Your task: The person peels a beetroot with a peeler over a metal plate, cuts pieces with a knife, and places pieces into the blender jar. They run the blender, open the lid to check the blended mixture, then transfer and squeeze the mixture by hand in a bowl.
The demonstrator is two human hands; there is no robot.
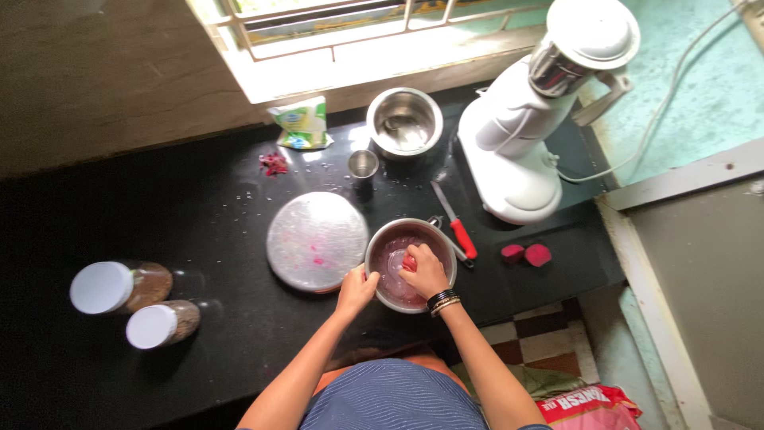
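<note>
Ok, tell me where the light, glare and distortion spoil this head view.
Head view: daylight from the barred window blows out the sill; glare spots sit on the round steel lid and black stone counter. The wide lens bends the edges, tilting the white mixer grinder. The right hand inside the steel bowl stays sharp; the left hand grips its rim.
</note>
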